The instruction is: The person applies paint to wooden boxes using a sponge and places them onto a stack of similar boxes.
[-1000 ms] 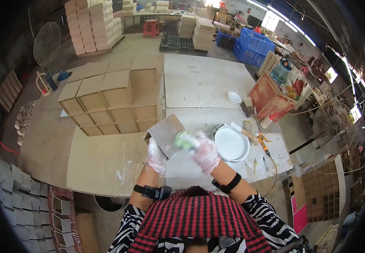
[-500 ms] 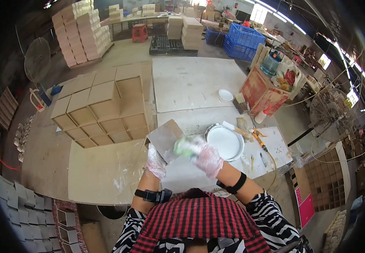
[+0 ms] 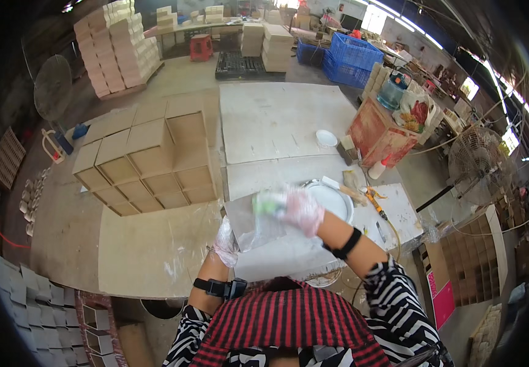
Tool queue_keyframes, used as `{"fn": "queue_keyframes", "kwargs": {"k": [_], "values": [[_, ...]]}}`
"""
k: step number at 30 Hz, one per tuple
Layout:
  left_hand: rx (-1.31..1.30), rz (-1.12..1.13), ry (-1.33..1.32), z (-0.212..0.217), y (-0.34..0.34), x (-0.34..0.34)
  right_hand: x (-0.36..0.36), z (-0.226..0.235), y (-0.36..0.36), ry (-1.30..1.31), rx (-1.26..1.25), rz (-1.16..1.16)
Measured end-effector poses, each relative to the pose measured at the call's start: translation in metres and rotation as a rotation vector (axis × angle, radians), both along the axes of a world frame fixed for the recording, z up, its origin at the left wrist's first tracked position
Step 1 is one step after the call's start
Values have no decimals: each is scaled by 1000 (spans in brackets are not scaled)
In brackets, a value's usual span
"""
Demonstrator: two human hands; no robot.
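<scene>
My left hand (image 3: 224, 244), in a thin clear glove, grips the left edge of a grey-brown box (image 3: 246, 227), whose upper face looks wet. In my gloved right hand (image 3: 304, 211) is a green-and-white tool (image 3: 268, 204), pressed to or just over that face. Motion smears the tool, so I cannot tell its exact kind. A round tub (image 3: 331, 199) of white liquid stands just beyond my right hand, partly hidden by it. To the left, a stack of square cardboard-coloured boxes (image 3: 148, 159) rests on the table.
The worktable (image 3: 283, 122) has a small white bowl (image 3: 326, 138), an orange-handled air gun (image 3: 374, 199) with a hose, and a white bottle (image 3: 379, 168). Beyond its right edge stand a reddish cabinet (image 3: 374, 131) and a fan (image 3: 478, 159). Another fan (image 3: 53, 88) is at far left.
The box's face has swung flatter and to the right. My right hand has moved slightly up with the tool, now covering part of the tub. My left hand stays at the box edge.
</scene>
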State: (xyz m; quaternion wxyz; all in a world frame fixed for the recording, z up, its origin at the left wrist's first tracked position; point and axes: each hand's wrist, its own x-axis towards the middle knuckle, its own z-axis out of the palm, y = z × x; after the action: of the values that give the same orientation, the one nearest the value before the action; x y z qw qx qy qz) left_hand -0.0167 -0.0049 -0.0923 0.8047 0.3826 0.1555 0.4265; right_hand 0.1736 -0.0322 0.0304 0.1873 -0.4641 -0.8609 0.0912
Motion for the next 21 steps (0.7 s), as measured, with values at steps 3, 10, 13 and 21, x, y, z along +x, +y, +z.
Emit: {"fn": "queue_keyframes", "kwargs": {"k": [3,10,13,21], "values": [[-308,24,-141,25,-10,3,-9,21,4,35,-37,-113],[-323,-127,-172,28,-10,3,-24,-3,-5,-72,-156,-2],[-372,-26,-86,11,-13,9,-17,-1,23,-116,60,-126],[115,-142,7,-73,35,1,-42,-57,3,1130,-1053,117]]}}
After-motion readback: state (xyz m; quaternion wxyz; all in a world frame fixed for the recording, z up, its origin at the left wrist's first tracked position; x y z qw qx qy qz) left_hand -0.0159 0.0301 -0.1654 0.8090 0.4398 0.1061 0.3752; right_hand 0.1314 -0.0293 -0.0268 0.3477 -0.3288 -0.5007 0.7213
